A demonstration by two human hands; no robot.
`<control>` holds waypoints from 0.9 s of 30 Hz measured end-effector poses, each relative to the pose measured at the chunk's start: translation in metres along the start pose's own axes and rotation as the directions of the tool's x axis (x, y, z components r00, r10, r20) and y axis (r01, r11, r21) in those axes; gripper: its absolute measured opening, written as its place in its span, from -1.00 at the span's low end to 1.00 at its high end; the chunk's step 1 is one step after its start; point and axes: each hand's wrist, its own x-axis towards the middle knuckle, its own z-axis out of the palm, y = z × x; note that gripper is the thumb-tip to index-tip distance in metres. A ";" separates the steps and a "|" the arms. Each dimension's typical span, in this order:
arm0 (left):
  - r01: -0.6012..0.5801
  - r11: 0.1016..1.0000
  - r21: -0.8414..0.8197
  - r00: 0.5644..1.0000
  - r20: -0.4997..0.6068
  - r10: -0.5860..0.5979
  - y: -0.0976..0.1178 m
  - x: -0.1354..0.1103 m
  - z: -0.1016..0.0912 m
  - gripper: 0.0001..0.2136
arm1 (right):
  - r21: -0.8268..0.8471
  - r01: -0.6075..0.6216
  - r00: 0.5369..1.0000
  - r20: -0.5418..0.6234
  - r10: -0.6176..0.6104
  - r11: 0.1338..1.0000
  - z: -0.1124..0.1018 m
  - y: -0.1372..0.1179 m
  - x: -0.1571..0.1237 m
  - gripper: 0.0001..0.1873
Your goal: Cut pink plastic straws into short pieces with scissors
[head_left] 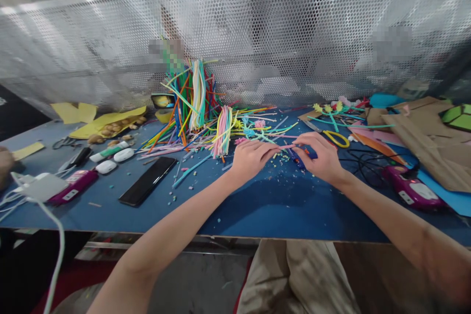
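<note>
The two hands are near each other over the counter (pixel 257 221), just apart, with a pink stick (pixel 287 146) between them. The left hand (pixel 247 159) pinches one end of the stick with its fingers. The right hand (pixel 323 154) pinches the other end, and a blue tool (pixel 302 158) sits at its fingers too. I cannot tell how tightly the right hand grips the tool. The stick is up above the counter, and small scraps (pixel 274 175) lie under and around the hands.

Behind the left hand is a bunch (pixel 222 133) of pink and yellow sticks. A bigger heap (pixel 184 103) of sticks in lots of colors stands behind that, close to the wall (pixel 287 34), which is full of little holes. To the left lie a black phone (pixel 147 181), two small white cases (pixel 124 155) and a tube (pixel 109 152). Further left are a purple box (pixel 75 187) and a white plug (pixel 46 186). Brown lumps (pixel 114 128) sit on yellow paper (pixel 83 131) at the back.

Past the right hand are yellow scissors (pixel 336 139), and behind them are yellow flowers (pixel 327 108) on green stalks. A black cord (pixel 368 162) lies in loops near another purple box (pixel 412 189). Brown paper (pixel 427 142) is at the far right.
</note>
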 end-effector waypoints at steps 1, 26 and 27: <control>-0.004 1.000 0.014 1.000 -0.007 0.004 0.000 0.000 0.000 -0.87 | -0.006 -0.002 1.000 0.003 0.002 1.000 0.001 0.001 0.000 -0.81; 0.045 0.999 -0.018 0.999 0.028 -0.044 0.001 0.000 0.000 -0.85 | -0.143 0.047 0.998 0.059 -0.039 0.989 0.006 0.004 -0.002 -0.93; 0.048 0.999 -0.013 0.999 0.026 -0.048 0.001 -0.001 0.000 -0.85 | -0.145 0.037 0.998 0.048 -0.030 0.989 0.007 0.003 -0.002 -0.93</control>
